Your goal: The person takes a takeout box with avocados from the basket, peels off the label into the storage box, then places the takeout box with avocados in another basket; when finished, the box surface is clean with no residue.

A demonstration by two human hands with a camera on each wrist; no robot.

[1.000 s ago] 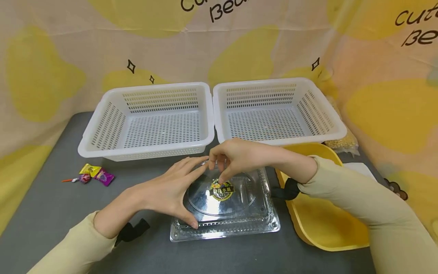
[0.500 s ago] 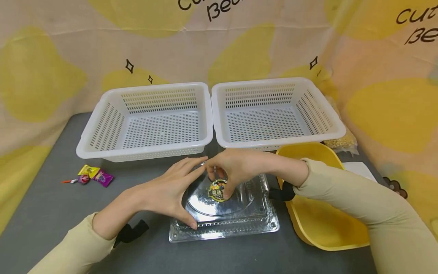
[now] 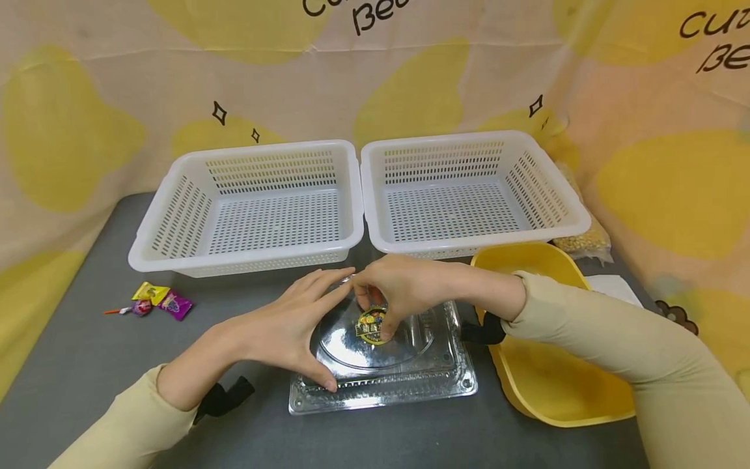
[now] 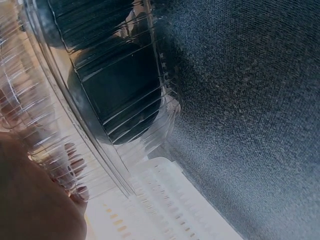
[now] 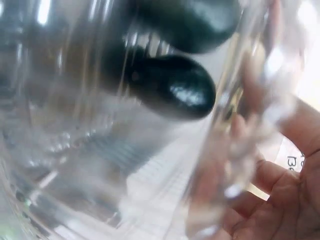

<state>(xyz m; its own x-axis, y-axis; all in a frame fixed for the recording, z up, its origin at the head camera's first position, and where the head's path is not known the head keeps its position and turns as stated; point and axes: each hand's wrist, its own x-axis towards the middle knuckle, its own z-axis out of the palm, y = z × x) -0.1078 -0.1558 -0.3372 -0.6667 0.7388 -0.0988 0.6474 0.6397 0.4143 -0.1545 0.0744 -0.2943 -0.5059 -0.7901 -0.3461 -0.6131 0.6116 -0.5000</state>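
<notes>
A clear plastic clamshell box [image 3: 404, 389] lies on the dark table, with a round black-and-yellow sticker [image 3: 366, 326] on its lid. My left hand [image 3: 278, 332] rests along the box's left side, fingers and thumb spread straight. Bent over the lid is my right hand [image 3: 395, 290], its thumb on the sticker's right edge; whether its fingers pinch anything is hidden. Through the plastic, the left wrist view shows a dark green rounded thing [image 4: 120, 95]. A glossy dark green oval thing [image 5: 175, 90] shows in the right wrist view, with curled fingers [image 5: 270, 175] beside the blurred plastic.
Two white perforated baskets [image 3: 246, 264] [image 3: 469, 244] stand behind the box. A yellow tub [image 3: 556, 404] is at the right under my forearm, near a bag of pale grains [image 3: 586, 244]. Wrapped candies [image 3: 174, 304] and a lollipop [image 3: 141, 307] lie at the left.
My right hand has moved down toward the lid, its thumb shifting from the sticker's top to its right edge. The left hand and the box keep their places.
</notes>
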